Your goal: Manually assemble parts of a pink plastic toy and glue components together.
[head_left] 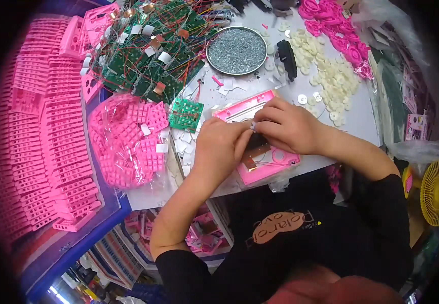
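On the white table in front of me lies a pink plastic housing (pixel 260 175), tilted a little, with a dark part, a copper-coloured piece and thin wires inside. Over its middle, my left hand (pixel 217 144) and my right hand (pixel 288 124) meet, both closed in a pinch. Between the fingertips shows a tiny pale piece, too small to name. My fingers hide part of the housing's inside. A green circuit board (pixel 186 115) lies just left of my left hand, beside white paper bits (pixel 183 147).
A round tray of small screws (pixel 236 50) stands beyond the housing. Piled circuit boards with wires (pixel 148 61) are at the far left, above a bag of pink keypads (pixel 128 142). Pink frames (pixel 62 131) line the left. Cream discs (pixel 333 81) and pink coils (pixel 331 30) lie right.
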Available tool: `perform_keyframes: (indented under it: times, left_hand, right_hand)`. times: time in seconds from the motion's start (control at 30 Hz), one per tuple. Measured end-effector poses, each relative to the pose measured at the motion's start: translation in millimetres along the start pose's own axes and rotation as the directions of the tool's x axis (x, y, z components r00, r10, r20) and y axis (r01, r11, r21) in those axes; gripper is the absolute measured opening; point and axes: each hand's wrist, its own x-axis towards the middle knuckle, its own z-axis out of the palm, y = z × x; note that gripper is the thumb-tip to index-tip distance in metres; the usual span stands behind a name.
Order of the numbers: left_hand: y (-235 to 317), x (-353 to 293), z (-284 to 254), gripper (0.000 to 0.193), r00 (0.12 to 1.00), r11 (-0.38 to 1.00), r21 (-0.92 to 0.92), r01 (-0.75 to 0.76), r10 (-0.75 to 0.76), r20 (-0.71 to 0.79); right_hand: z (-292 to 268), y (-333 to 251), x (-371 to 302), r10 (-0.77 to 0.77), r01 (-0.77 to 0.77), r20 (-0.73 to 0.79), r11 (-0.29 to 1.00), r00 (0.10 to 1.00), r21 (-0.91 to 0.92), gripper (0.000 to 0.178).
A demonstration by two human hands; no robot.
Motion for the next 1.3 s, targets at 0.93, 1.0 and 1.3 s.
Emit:
perform_keyframes:
  times: [0.93,1.0,1.3]
  left_hand:
    - [-9,2,-5,0.013,0.966,0.935,-0.248,0.255,-0.233,0.117]
    - [-15,7,-8,0.016,0.944,0.907,-0.287,0.308,-0.254,0.210]
    - [-12,26,-16,0.019,0.911,0.925,-0.208,0.317,-0.237,0.337]
  right_hand:
    - [-2,-15,10,-0.010,0.014,0.035,0.994,0.999,-0.110,0.041]
    - [-1,-22,10,0.000,0.005,0.026,0.983,1.000,-0.182,0.038]
    - [-9,-42,9,-0.025,0.057,0.078,0.894,0.997,-0.443,0.027]
